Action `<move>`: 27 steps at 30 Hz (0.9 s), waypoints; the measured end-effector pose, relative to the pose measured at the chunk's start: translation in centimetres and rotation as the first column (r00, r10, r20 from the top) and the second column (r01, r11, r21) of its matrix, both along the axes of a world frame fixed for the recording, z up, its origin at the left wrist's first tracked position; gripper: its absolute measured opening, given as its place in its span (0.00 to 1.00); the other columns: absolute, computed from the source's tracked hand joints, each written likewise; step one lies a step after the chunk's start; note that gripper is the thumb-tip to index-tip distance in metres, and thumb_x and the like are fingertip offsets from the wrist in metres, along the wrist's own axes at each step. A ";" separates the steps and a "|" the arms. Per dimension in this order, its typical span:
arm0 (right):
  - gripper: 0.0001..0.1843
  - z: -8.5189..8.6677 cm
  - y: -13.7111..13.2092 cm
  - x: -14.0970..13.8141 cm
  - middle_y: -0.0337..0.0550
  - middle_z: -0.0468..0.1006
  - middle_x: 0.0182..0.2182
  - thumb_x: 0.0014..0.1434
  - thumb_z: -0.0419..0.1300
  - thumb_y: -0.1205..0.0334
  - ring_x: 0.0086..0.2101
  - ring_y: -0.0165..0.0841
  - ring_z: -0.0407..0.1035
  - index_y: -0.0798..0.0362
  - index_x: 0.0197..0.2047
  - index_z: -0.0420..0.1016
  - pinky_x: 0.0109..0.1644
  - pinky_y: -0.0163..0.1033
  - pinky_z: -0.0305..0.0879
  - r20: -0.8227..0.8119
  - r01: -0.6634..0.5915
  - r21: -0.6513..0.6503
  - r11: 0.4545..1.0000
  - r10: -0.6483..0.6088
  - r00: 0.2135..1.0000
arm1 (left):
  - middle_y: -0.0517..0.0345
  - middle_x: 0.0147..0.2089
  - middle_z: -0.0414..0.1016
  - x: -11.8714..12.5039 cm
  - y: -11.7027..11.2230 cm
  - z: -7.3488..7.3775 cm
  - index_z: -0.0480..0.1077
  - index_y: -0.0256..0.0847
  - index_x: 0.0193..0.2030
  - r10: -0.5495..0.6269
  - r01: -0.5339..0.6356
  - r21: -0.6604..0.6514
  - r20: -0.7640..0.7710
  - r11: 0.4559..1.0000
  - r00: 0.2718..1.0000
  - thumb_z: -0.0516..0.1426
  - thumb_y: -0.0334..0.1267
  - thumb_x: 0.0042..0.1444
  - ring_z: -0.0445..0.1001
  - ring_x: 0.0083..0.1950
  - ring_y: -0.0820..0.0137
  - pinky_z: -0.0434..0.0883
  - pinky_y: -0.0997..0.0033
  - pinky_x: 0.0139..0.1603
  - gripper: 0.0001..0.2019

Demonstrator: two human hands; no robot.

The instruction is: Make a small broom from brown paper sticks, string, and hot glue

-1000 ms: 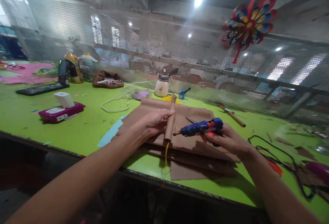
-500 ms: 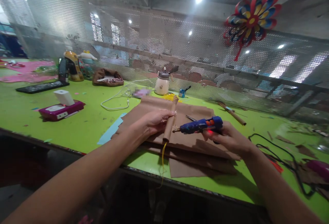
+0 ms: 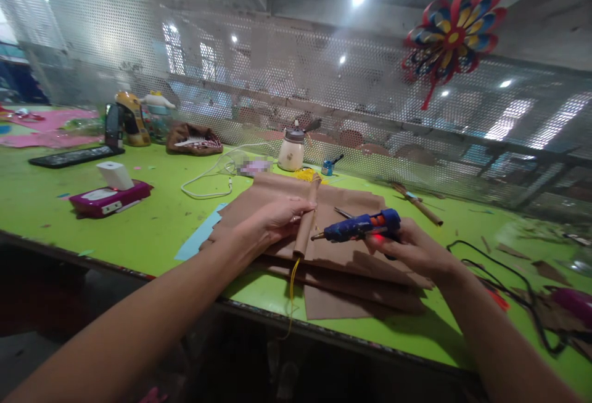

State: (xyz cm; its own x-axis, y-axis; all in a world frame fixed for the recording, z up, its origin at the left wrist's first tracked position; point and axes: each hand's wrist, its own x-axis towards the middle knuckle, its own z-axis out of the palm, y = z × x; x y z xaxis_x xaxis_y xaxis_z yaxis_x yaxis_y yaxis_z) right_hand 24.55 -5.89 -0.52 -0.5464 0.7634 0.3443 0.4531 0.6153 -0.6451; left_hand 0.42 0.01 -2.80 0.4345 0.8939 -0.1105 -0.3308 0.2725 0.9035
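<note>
My left hand pinches a narrow brown paper tube from its left side. Yellow string comes out of the tube's near end and hangs over the table edge. A blue hot glue gun is gripped in my right hand, a red light glowing by its handle. Its nozzle points left, just right of the tube and apart from it by a small gap. Beneath both hands lies a stack of brown paper sheets. Scissors, partly hidden behind the glue gun, show only a metal tip.
On the green table a purple power strip with a white plug stands left. A cream bottle and a small blue jar stand behind the paper. At right lie a black cable and another paper roll.
The tube's near end has shifted very slightly down, and the string's hanging end has swung a little left. Both hands keep their holds almost in place.
</note>
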 end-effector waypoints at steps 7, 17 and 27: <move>0.15 0.0 0.2 -0.3 0.41 0.69 0.22 0.56 0.57 0.51 0.25 0.30 0.62 0.54 0.28 0.73 0.29 0.36 0.61 -0.046 0.043 0.037 0.998 -0.042 0.998 | 0.46 0.33 0.76 0.2 -0.2 0.3 0.71 0.29 0.35 0.006 -0.006 -0.026 0.000 1.000 1.000 0.57 0.26 0.50 0.74 0.30 0.69 0.72 0.65 0.38 0.05; 0.12 0.3 -0.4 -0.3 0.38 0.66 0.20 0.58 0.55 0.56 0.23 0.27 0.59 0.54 0.29 0.73 0.26 0.33 0.59 0.006 -0.028 0.000 1.000 0.028 1.000 | 0.47 0.31 0.75 0.1 0.1 -0.2 0.71 0.29 0.36 -0.001 0.000 -0.035 -0.023 0.999 1.000 0.57 0.28 0.51 0.73 0.28 0.70 0.72 0.65 0.35 0.06; 0.13 0.2 0.1 0.0 0.40 0.69 0.23 0.58 0.56 0.55 0.25 0.28 0.61 0.57 0.33 0.74 0.28 0.33 0.60 0.025 0.007 0.043 0.999 -0.008 1.000 | 0.48 0.31 0.76 0.1 0.1 -0.3 0.71 0.29 0.34 -0.006 0.007 0.007 -0.036 1.000 0.999 0.59 0.28 0.48 0.73 0.29 0.69 0.72 0.66 0.37 0.05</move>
State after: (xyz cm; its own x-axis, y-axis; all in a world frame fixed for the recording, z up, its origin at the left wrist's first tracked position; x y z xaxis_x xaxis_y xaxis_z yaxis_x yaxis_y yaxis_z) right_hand 24.59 -5.82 -0.32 -0.5497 0.7522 0.3634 0.4733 0.6389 -0.6064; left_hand 0.53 0.16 -3.07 0.4360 0.8919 -0.1202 -0.2962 0.2684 0.9167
